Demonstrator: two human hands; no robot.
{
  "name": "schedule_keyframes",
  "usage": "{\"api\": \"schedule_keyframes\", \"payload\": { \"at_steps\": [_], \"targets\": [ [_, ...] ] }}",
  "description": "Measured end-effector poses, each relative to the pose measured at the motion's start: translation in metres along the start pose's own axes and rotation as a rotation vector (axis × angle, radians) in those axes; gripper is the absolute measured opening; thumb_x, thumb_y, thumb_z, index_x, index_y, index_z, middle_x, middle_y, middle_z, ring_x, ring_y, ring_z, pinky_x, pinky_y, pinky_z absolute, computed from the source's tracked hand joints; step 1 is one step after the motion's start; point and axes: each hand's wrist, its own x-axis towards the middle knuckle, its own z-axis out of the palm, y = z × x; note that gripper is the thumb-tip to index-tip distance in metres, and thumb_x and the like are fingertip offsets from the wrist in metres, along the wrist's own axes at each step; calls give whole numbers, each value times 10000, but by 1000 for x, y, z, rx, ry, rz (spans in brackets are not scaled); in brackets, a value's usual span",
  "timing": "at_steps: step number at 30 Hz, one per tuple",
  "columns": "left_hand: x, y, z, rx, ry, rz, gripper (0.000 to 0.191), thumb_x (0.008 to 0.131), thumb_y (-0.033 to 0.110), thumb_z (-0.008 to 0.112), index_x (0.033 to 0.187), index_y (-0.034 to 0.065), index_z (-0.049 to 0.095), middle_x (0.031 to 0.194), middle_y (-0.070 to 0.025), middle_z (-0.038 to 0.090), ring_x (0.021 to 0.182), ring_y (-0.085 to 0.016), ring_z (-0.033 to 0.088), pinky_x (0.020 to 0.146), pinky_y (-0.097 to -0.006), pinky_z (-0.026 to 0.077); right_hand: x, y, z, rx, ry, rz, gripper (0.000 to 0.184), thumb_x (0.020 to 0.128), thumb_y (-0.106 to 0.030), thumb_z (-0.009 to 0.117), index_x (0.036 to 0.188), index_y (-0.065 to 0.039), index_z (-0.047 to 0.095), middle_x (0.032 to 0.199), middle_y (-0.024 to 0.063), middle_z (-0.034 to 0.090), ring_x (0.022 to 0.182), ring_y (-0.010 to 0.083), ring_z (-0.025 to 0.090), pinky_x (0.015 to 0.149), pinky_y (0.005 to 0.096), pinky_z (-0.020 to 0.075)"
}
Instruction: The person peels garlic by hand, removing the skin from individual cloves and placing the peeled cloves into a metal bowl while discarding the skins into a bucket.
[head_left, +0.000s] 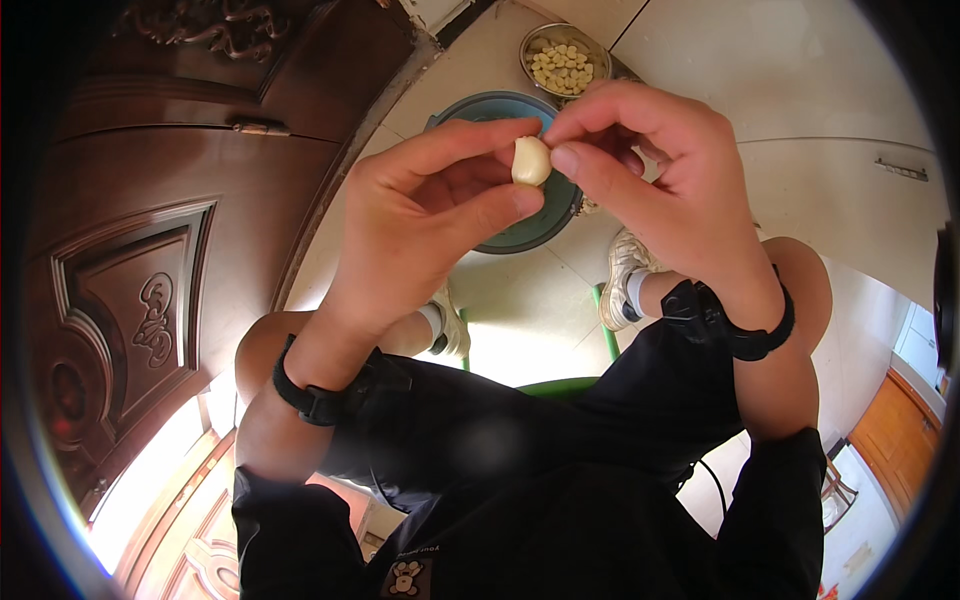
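Note:
A smooth, pale peeled garlic clove (531, 161) is between my two hands, above a blue-green plastic basin (525, 234) on the floor. My left hand (442, 187) grips it from the left, thumb below and index finger above. From the right, the thumb and index finger of my right hand (652, 165) pinch in at the clove's edge; its other fingers are curled. Beyond the basin a round metal bowl (527, 46) holds many pale peeled cloves (561, 67). My hands hide part of the basin and its contents.
A dark carved wooden door (247, 172) stands at the left. White cabinet fronts (817, 97) run along the right. My shoes (626, 277) flank the tiled floor (517, 292) before me. A green stool (559, 387) shows beneath me. Something pale, partly hidden, lies beside the basin's right rim.

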Motion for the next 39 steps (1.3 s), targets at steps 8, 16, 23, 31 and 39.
{"api": "schedule_keyframes", "payload": {
  "at_steps": [8,16,23,31,39],
  "targets": [
    [1,-2,-6,13,-57,21,419,878,-78,720,1287,-41,638,1093,-82,679,1011,-138,665,915,-277,555,0,1,-1,-120,-3,-62,98,852,13,714,948,-7,702,836,5,676,680,51,503,580,212,359],
    [2,2,-7,8,-157,-61,396,989,37,614,1377,-29,566,1138,-127,683,982,-191,666,904,-342,541,0,1,-7,-215,-12,-136,85,867,10,677,948,-12,691,822,15,651,654,72,472,569,224,346],
    [3,-1,-5,26,-157,4,391,992,2,584,1381,-34,562,1190,-128,651,1008,-196,657,921,-341,534,1,2,-8,-234,-5,-212,91,862,8,660,948,-9,685,821,30,639,651,91,472,567,232,340],
    [3,-4,-7,45,-181,71,396,987,-56,545,1382,-32,566,1214,-116,595,1003,-197,649,913,-328,532,1,0,-7,-290,7,-244,105,856,24,634,943,-13,680,801,31,630,641,92,485,561,235,333],
    [3,-2,-9,74,-171,63,410,976,-60,562,1384,-28,568,1189,-107,593,966,-174,641,872,-313,540,2,1,-9,-313,78,-210,68,891,32,607,917,-5,659,764,10,585,638,75,468,573,223,343]
  ]
}}
